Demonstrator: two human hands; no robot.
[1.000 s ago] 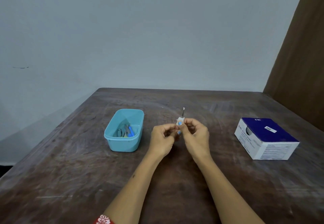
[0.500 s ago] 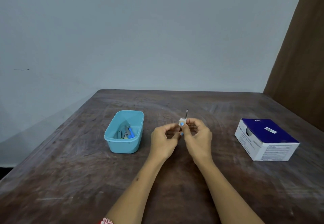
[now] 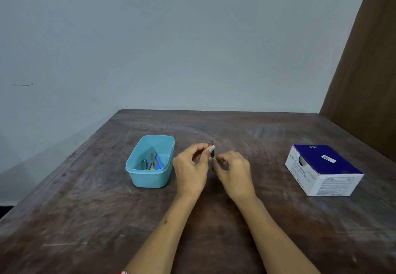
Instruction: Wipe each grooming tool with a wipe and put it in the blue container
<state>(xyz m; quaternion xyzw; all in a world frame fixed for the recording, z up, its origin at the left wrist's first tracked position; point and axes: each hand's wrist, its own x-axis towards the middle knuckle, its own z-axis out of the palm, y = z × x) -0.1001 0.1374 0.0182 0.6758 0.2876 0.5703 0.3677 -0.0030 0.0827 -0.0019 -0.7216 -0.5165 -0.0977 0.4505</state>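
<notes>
Right of hands, swab box (image 3: 325, 169) sits apart.

Scuffed wooden table (image 3: 214, 220): blue container (image 3: 150, 175) left, swab box (image 3: 323, 171) right.

Head-worn camera looks forward and down over the table (image 3: 214, 231).
</notes>
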